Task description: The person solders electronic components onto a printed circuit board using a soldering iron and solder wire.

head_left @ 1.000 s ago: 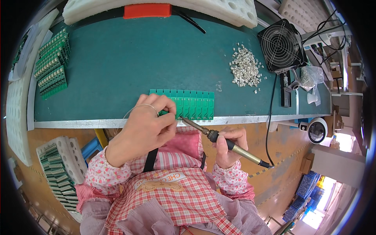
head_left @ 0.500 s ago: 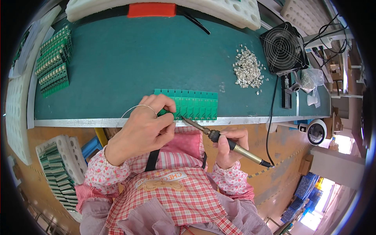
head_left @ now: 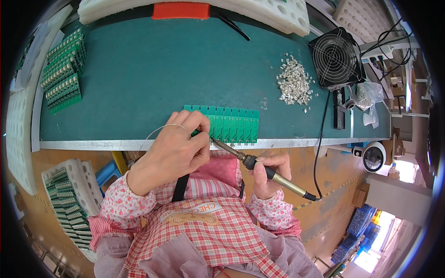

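A green circuit board panel (head_left: 234,124) of several joined strips lies flat at the near edge of the bench. Over its left end is my left hand (head_left: 178,146), fingers curled and pinching a thin solder wire (head_left: 157,129), which loops back over the hand. The fingers cover that end of the panel. My right hand (head_left: 271,173) grips a soldering iron (head_left: 293,186) like a pen. Its tip points up and left to the panel's near edge, close to my left fingertips; whether it touches cannot be made out.
Small silvery parts (head_left: 295,82) lie piled at the right, near a black fan (head_left: 336,58). Tweezers (head_left: 234,28) and a red block (head_left: 181,10) are at the back. Populated boards (head_left: 64,92) stand at the left; a foam tray (head_left: 85,187) holds more. The iron's cord (head_left: 317,162) hangs over the edge.
The iron's tip has shifted slightly left along the panel's near edge, and my right hand has moved left with it. My left hand has barely moved.
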{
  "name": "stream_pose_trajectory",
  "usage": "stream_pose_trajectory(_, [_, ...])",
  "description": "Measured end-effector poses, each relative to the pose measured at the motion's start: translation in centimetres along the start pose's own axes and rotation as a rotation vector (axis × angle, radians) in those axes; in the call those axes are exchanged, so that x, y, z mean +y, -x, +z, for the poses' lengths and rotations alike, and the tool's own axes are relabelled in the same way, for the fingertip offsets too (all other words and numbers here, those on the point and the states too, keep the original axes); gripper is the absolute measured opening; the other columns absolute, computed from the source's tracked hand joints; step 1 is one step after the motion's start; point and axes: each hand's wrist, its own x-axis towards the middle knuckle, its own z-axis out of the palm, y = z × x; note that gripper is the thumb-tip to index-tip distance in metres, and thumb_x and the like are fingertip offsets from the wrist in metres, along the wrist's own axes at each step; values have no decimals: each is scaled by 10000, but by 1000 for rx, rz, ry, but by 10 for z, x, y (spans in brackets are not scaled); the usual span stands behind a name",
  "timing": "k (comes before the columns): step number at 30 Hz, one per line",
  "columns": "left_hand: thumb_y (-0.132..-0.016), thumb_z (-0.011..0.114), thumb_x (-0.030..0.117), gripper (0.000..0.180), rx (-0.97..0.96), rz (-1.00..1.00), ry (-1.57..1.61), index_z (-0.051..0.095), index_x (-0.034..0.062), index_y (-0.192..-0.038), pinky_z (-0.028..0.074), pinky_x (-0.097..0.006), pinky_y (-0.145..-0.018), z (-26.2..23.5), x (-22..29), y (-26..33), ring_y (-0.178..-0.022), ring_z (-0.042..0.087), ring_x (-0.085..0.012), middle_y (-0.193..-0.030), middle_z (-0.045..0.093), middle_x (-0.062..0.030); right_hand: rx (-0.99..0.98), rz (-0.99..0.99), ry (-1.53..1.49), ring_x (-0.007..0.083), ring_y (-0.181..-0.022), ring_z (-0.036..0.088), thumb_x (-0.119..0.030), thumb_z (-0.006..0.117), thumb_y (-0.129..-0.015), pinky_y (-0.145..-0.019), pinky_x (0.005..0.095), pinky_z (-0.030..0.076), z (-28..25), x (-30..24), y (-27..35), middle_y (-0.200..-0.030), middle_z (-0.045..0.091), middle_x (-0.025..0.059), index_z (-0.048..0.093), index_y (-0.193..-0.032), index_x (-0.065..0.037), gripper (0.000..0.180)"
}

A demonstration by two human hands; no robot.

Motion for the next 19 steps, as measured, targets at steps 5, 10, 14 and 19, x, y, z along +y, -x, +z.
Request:
stream_pose_trajectory(5, [-625, 660, 33, 149, -10, 6, -66, 512, 46, -635, 378, -368, -699, -8, 1, 5, -796, 499, -245, -847, 506, -59, -40, -56, 34, 142, -617, 597, -9, 663, -764, -538, 250, 479, 0, 0, 1, -750, 615, 110, 556, -844, -2, 133])
stream_pose_trajectory(10, [-633, 653, 40, 153, 56, 9, -60, 502, 54, -616, 383, -376, -732, -13, -1, 14, -844, 518, -255, -859, 524, -48, 48, -1, -17, 151, -632, 612, -26, 635, -794, -575, 259, 496, -2, -8, 2, -758, 624, 114, 505, -907, 13, 177])
stream_pose_trajectory(14, [-642, 642, 44, 151, 51, -1, -58, 493, 54, -615, 384, -379, -734, -13, -1, 16, -859, 517, -264, -876, 523, -52, 39, 1, -32, 148, -640, 611, -38, 633, -803, -580, 255, 497, 0, -9, -1, -763, 626, 110, 506, -904, 6, 169])
stream_pose_trajectory(19, [-644, 650, 54, 122, 1, -25, -86, 529, 50, -661, 380, -388, -746, -13, -1, 15, -890, 514, -264, -897, 525, -62, 2, -4, 38, 156, -649, 620, -62, 657, -800, -590, 258, 501, 6, -6, 5, -799, 640, 116, 504, -942, 1, 218])
